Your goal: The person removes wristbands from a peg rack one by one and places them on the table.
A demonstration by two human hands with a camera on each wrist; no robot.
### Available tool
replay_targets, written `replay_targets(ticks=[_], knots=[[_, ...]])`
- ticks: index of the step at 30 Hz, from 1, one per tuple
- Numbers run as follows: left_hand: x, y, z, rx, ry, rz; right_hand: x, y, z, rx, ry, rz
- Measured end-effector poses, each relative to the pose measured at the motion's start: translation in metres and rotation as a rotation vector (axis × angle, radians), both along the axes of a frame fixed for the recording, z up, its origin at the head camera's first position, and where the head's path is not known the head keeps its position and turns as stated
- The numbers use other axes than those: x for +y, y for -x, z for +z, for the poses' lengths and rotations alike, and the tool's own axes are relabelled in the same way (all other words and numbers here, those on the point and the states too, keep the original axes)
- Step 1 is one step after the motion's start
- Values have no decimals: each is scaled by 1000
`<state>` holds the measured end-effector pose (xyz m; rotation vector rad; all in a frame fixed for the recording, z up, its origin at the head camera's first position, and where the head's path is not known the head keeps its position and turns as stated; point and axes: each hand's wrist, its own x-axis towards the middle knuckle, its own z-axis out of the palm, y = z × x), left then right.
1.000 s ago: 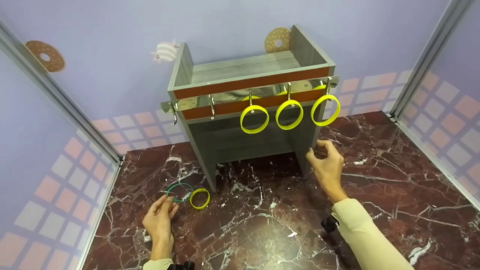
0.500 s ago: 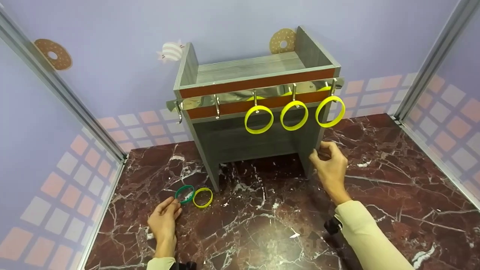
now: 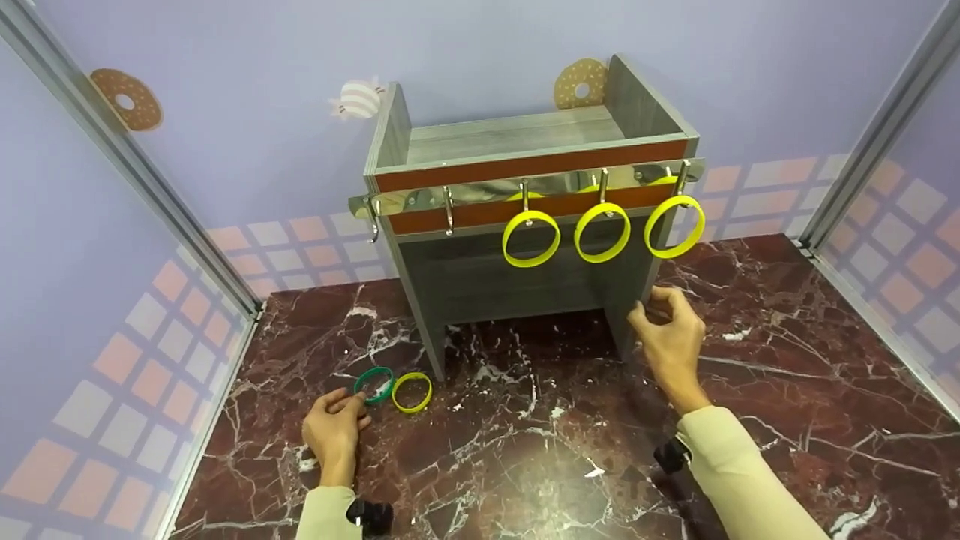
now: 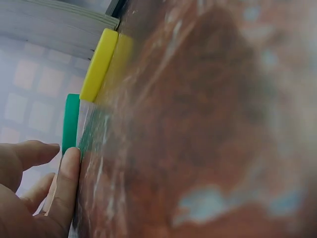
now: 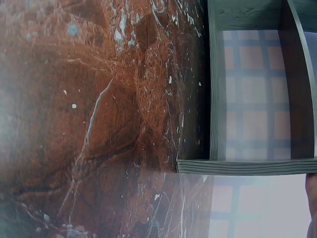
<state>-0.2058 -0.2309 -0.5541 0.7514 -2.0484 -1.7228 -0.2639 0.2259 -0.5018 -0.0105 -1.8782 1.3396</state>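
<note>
My left hand [image 3: 334, 431] is at a green ring-shaped band [image 3: 374, 385] lying flat on the table. In the left wrist view, one straight fingertip overlaps the near end of this green band [image 4: 70, 121], while another tip lies just above its upper rim. Beside it, a yellow band [image 3: 412, 392] also lies flat. My right hand [image 3: 671, 345] grips the front edge of a grey wooden shelf [image 3: 502, 277] on its right side, thumb and index finger bent. The right wrist view shows the shelf's panels, with only a sliver of hand at the right edge.
Across the shelf's front runs a metal rack [image 3: 480, 191] with several hooks. Yellow bands hang from three hooks: left [image 3: 531, 238], middle [image 3: 602, 232] and right [image 3: 675, 227]. The two leftmost hooks hold nothing. Patterned walls enclose the dark red marbled table [image 3: 525, 465].
The green band has gone from tilted at my left fingertips to lying flat; those fingertips have then shifted slightly right, nearer it. My right hand keeps its grip. The view has drifted slightly left.
</note>
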Motion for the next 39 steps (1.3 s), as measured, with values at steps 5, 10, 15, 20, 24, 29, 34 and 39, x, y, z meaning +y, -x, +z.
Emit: replay_targets(ticks=[5,10,15,20,24,29,34,39], knots=[[-2,5,0,-30,2,-9,0,0,0,-4,-4,-6],[-5,4,1,-35,-2,-16,-1,-1,1,-14,-10,-13],[-6,0,2,-31,8,-13,-2,-2,2,-29,7,-3],[-10,-7,2,-40,73,-16,-1,-1,1,-33,11,1],[-11,-10,3,-48,130,-29,0,0,0,-32,17,0],[-9,-12,6,-53,239,-22,0,1,0,-24,12,-2],[-3,-12,11,-29,372,5,-1,0,-1,-21,1,0],[8,-9,19,77,420,-21,-1,-1,-1,-20,3,0]])
